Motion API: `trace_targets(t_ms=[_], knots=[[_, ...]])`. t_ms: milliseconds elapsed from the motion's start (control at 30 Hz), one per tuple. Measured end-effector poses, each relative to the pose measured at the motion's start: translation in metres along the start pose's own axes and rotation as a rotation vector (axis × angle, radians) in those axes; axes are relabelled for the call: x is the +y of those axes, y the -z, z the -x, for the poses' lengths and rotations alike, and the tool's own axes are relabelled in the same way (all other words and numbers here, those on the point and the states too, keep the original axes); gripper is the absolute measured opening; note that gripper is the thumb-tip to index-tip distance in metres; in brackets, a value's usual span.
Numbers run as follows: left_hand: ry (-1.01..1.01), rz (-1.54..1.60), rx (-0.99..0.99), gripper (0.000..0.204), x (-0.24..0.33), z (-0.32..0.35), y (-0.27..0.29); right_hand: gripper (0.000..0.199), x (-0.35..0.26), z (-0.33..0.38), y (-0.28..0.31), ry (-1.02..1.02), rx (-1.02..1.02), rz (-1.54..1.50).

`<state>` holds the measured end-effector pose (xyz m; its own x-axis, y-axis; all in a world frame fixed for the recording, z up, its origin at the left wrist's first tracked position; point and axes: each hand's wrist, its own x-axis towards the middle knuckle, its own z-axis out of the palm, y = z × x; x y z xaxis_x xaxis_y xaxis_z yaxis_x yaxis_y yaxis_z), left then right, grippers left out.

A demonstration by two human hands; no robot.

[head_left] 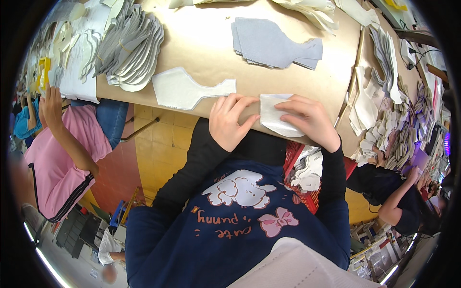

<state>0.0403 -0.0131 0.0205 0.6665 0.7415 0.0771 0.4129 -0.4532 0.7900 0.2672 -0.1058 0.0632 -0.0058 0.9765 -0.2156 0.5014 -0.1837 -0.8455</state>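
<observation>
Right hand [311, 120] pinching one white piece [274, 115] | left hand [231, 121] flat, open | one grey stack [276, 43]

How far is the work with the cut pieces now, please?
Already done, it seems: one white shaped piece lies flat and a grey stack sits beyond it. In hand: the right hand presses a small white piece at the table edge, with the left hand beside it. Left: loose piles around.
</observation>
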Motion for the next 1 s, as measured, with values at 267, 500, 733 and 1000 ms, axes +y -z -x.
trace_targets(t_ms=[267, 500, 733, 1000], knots=[[-0.019, -0.032, 0.001, 0.031, 0.0, 0.0, 0.0, 0.028, 0.001, 0.003, 0.003, -0.044, -0.012, -0.036], [-0.08, -0.122, 0.012, 0.03, 0.001, 0.001, -0.003, 0.026, 0.004, -0.004, 0.003, -0.058, -0.032, -0.032], [-0.085, -0.194, 0.024, 0.03, 0.003, 0.001, -0.007, 0.022, -0.001, -0.002, 0.003, -0.048, 0.003, 0.059], [-0.032, -0.185, 0.01, 0.031, 0.007, 0.002, -0.008, 0.018, 0.001, 0.043, 0.028, -0.279, 0.043, 0.18]])
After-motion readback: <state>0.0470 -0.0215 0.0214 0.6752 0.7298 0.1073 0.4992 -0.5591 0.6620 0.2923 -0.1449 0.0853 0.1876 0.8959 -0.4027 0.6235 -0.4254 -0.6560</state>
